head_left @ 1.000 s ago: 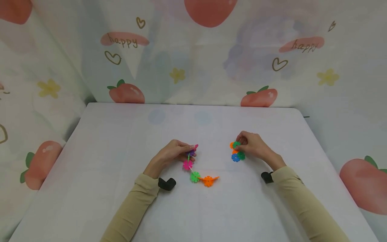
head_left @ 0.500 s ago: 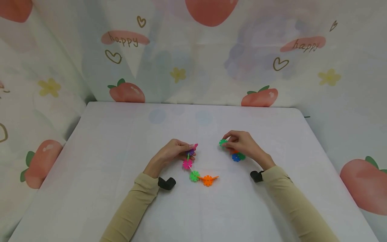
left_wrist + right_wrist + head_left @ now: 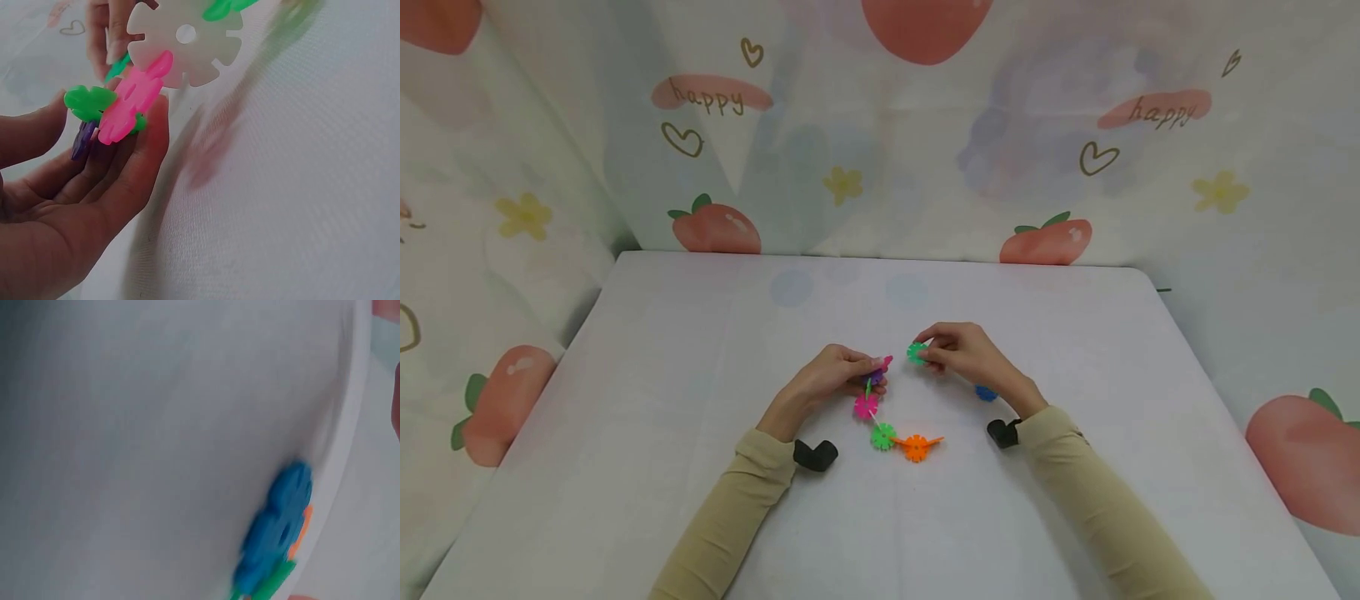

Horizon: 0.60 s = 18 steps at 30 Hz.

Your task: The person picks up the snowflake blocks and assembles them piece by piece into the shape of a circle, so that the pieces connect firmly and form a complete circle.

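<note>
Near the middle of the bench, between and below both hands, a bent chain point(image 3: 866, 406) of flower-shaped plastic discs: pink and purple at the upper end, then green, pink, white point(image 3: 185, 59) and green, with an orange cluster point(image 3: 916, 448) at the lower end. Gripped at the upper end between thumb and fingers of the left hand point(image 3: 831, 375). Pinched between thumb and fingers of the right hand point(image 3: 962, 350), a single green disc point(image 3: 917, 352), near the chain's upper end but apart from it in the head view.

Under the right wrist, on the bench, a blue disc point(image 3: 986, 393), with slivers of orange and green beside it in the blurred right wrist view.

At each wrist, a black band end point(image 3: 816, 456); above it, a rolled khaki sleeve point(image 3: 722, 508).

All around, a broad white bench point(image 3: 700, 333) with rounded far corners, faint bluish circles point(image 3: 792, 287) near the far edge, and a finely woven surface in the left wrist view.

Behind and at both sides, a pale printed backdrop point(image 3: 910, 142): red fruit point(image 3: 722, 228), yellow flowers point(image 3: 842, 185), outlined hearts point(image 3: 1100, 158) and "happy" in brown script on pink patches point(image 3: 756, 96).
</note>
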Each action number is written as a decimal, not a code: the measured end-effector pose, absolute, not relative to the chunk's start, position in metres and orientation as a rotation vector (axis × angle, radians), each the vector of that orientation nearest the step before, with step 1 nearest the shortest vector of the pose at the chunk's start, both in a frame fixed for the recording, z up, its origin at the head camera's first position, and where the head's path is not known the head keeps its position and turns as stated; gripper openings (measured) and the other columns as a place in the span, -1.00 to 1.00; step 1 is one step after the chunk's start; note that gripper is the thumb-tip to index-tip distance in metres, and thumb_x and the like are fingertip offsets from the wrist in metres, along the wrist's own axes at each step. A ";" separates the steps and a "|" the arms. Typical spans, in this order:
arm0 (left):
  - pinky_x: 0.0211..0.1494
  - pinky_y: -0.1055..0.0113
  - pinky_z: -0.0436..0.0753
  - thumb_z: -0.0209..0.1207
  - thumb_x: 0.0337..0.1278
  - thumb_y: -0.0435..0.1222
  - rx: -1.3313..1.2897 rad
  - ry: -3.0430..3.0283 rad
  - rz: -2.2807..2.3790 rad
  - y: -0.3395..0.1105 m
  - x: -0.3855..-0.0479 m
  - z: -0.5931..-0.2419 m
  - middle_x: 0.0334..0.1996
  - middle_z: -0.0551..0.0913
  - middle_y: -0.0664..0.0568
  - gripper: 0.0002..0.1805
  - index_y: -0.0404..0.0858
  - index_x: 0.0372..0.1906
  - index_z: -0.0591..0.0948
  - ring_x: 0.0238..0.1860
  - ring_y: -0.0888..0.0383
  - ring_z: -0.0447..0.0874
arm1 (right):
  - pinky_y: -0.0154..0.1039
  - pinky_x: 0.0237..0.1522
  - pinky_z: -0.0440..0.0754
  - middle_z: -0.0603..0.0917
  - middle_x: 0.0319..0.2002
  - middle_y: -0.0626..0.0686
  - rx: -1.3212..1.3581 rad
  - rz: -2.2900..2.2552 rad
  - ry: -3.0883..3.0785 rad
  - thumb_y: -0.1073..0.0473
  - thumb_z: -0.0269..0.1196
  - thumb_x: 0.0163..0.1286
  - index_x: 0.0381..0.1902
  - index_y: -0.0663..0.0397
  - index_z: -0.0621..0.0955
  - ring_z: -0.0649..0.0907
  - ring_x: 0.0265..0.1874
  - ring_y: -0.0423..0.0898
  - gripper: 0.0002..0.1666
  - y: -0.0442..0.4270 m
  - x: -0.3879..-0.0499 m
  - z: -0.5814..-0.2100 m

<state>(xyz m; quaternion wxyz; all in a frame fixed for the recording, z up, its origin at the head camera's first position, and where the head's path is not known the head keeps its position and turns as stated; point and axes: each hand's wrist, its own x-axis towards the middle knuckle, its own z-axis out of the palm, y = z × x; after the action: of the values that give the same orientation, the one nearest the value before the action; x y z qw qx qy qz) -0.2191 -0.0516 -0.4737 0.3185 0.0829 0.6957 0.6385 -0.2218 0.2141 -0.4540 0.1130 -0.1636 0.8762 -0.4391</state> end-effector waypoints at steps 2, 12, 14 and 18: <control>0.03 0.27 0.77 0.15 0.51 -0.25 0.214 1.817 1.690 -0.052 -0.219 -0.473 -0.28 0.82 -0.13 -0.63 -0.52 0.07 0.69 -0.28 0.16 0.84 | -0.23 -0.26 0.68 0.75 -0.47 0.06 -0.498 -1.300 2.558 0.15 0.37 0.44 -0.04 0.13 0.72 0.67 -0.49 -0.07 -0.78 0.208 -0.222 -0.454; -0.04 0.30 0.77 0.18 0.48 -0.27 0.194 1.811 1.745 -0.049 -0.216 -0.474 -0.40 0.79 -0.08 -0.63 -0.56 0.04 0.69 -0.40 0.15 0.77 | -0.06 -0.25 0.72 0.78 -0.39 0.19 -0.514 -1.371 2.445 0.20 0.34 0.46 0.00 0.24 0.71 0.67 -0.48 -0.03 -0.75 0.191 -0.224 -0.451; -0.07 0.32 0.77 0.18 0.48 -0.30 0.197 1.829 1.760 -0.047 -0.216 -0.474 -0.44 0.77 -0.06 -0.64 -0.59 0.01 0.69 -0.44 0.16 0.75 | -0.07 -0.26 0.72 0.78 -0.37 0.19 -0.503 -1.387 2.417 0.22 0.32 0.46 0.00 0.21 0.73 0.67 -0.47 -0.03 -0.77 0.189 -0.226 -0.451; -0.09 0.33 0.77 0.17 0.48 -0.31 0.220 1.870 1.749 -0.043 -0.215 -0.473 -0.47 0.74 -0.03 -0.66 -0.60 -0.02 0.69 -0.47 0.18 0.74 | -0.09 -0.28 0.71 0.79 -0.35 0.14 -0.483 -1.403 2.386 0.23 0.30 0.48 -0.01 0.17 0.75 0.67 -0.46 -0.04 -0.78 0.187 -0.228 -0.452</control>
<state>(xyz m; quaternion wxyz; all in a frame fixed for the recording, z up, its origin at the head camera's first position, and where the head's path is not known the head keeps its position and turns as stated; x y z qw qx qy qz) -0.2153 -0.0431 -0.4730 0.2821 0.0823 0.6981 0.6529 -0.2279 0.1873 -0.4520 0.1654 -0.1694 0.8375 -0.4925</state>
